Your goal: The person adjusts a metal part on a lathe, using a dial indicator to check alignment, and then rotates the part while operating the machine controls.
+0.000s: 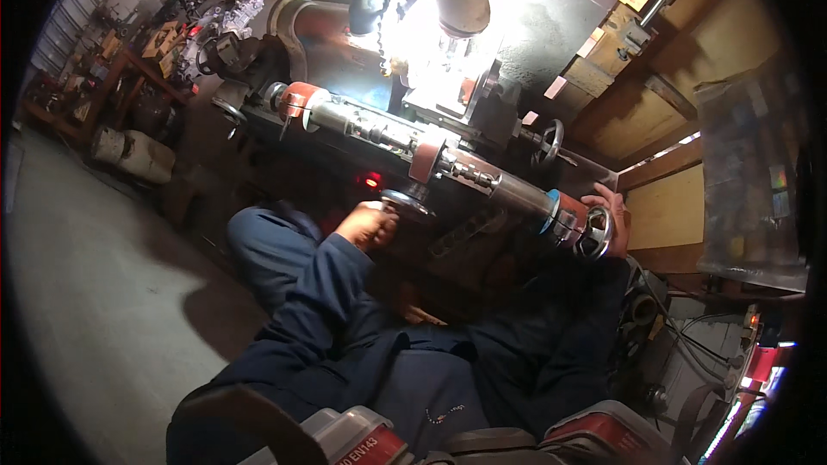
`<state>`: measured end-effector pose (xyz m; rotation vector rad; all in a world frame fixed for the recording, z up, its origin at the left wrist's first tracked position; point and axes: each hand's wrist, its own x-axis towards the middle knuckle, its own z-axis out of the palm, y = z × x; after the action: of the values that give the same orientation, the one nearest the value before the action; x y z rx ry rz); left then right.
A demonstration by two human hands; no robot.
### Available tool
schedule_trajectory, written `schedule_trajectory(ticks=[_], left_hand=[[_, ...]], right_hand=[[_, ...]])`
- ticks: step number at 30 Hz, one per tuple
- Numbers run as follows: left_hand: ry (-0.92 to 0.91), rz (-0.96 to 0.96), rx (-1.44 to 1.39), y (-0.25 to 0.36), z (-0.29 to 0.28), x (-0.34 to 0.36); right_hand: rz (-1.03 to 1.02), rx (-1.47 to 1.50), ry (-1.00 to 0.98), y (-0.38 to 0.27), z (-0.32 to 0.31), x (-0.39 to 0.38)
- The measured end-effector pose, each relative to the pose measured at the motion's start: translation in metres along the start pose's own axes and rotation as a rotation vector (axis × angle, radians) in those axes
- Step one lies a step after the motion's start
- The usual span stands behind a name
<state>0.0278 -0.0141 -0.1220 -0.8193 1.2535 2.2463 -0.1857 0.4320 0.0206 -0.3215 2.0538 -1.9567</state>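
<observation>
My left hand [369, 226] is closed at the near rim of a shiny metal handwheel [407, 203] on the machine's front. On the right, my right hand [615, 212] reaches to a spoked metal handwheel [594, 233], its fingers curled by the rim and partly hidden. Between two red end pieces, the left one [301, 101] and the right one [566, 214], lies a long metal shaft with lobes [472, 174]. A reddish-brown curved piece [425, 158] covers part of its middle.
A bright lamp [366, 7] lights the machine from behind the shaft. Another spoked handwheel [549, 142] stands at the back right. A plastic sheet [749, 181] hangs on the wooden wall. At the far left are crowded shelves [121, 77] and a pale cylinder [133, 152] on the floor.
</observation>
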Motion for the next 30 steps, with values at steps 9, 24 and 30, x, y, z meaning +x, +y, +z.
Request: schedule_trajectory(ticks=[9, 24, 30], left_hand=[[0.013, 0.062, -0.022, 0.011, 0.015, -0.033], [0.628, 0.695, 0.724, 0.047, -0.043, -0.146], [1.038, 0.688, 1.597, 0.053, -0.19, -0.136]], right_hand=[[0.034, -0.794, 0.386, 0.053, -0.062, -0.088], [0.147, -0.777, 0.66, 0.077, -0.011, -0.131], [0.416, -0.968, 0.638, 0.069, -0.075, -0.234]])
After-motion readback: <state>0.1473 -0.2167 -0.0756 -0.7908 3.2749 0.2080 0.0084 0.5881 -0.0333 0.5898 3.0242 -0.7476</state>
